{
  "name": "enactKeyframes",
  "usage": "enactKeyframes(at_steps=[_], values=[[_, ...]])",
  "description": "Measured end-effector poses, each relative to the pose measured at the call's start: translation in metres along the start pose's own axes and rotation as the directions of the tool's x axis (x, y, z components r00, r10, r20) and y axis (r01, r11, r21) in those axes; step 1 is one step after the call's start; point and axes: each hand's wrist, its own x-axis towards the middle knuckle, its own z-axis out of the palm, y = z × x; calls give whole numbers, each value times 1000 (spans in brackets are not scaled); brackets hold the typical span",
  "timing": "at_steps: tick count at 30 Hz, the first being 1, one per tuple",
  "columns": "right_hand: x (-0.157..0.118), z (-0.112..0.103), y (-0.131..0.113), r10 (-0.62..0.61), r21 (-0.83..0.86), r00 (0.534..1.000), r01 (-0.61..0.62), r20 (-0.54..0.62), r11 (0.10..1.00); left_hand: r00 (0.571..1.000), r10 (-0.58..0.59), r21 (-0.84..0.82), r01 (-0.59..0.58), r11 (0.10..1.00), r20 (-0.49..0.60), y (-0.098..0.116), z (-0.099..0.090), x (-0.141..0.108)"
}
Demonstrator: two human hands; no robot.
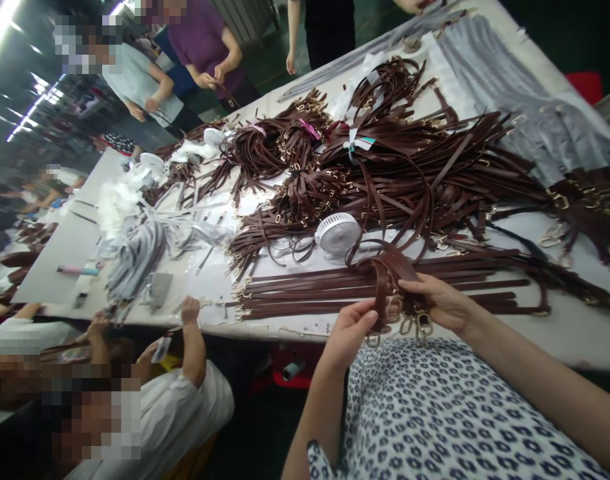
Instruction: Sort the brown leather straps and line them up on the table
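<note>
Two hands, the left hand (353, 328) and right hand (443, 303), share several brown straps (395, 264) with at least three gold clasps (423, 321). The counter (585, 341) carries dozens more, too overlapped to count exactly, plus at least one white fan (339, 233), one pink-and-blue stick (79, 270) and one grey block (161, 288). At least three people (199, 33) stand across.

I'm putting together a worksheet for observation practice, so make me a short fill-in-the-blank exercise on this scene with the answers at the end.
1. The camera wearer's left hand and right hand are ____ holding straps.
2. The held straps are coloured ____.
3. The fan nearest these hands is coloured ____.
4. Across the table, the shirt beside the pale one is coloured ____.

Missing words: both; brown; white; purple.
</note>
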Motion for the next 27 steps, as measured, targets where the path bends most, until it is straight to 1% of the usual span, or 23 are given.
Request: enactKeyframes(at_steps=[3, 6, 8, 11, 17, 19, 20, 21, 22, 24, 25, 27], values=[[0, 4, 2, -18, 6, 1000, 18, -16, 1000, 998, 8, -128, -15, 992, -57, -1, 1, 0], [-5, 5, 4, -23, -34, 999, 22, -28, 999, 991, 49, -213, -76, 974, -128, -3, 2, 3], [-9, 7, 5, -13, -57, 1000, 13, -4, 998, 987, 64, -218, -95, 971, -147, -4, 2, 5], [-13, 10, 7, 9, -60, 999, -6, 42, 998, 987, 46, -196, -76, 978, -153, -4, 2, 7], [-15, 15, 11, -17, -89, 1000, 17, 11, 996, 973, 23, -221, -75, 972, -229, -8, -2, 9], [-15, 15, 11, -6, -97, 1000, 6, 1, 995, 964, 29, -143, -69, 987, -265, -11, -4, 10], [-15, 15, 10, 4, -98, 1000, -4, -2, 995, 955, 54, -63, -75, 995, -292, -13, -4, 11], [-15, 16, 10, 13, -93, 1000, -13, -1, 996, 940, 107, 46, -98, 994, -323, -15, -5, 11], [-16, 16, 9, 21, -84, 1000, -20, 4, 996, 920, 187, 179, -131, 975, -345, -16, -5, 12], [-16, 18, 10, 32, -57, 999, -31, 25, 998, 869, 363, 429, -201, 881, -338, -18, -3, 11], [-16, 18, 11, 32, -41, 999, -31, 37, 999, 845, 429, 514, -226, 828, -319, -19, -1, 10], [-14, 20, 14, 21, -21, 998, -20, 56, 1000, 823, 490, 621, -228, 750, -289, -20, 4, 9]])
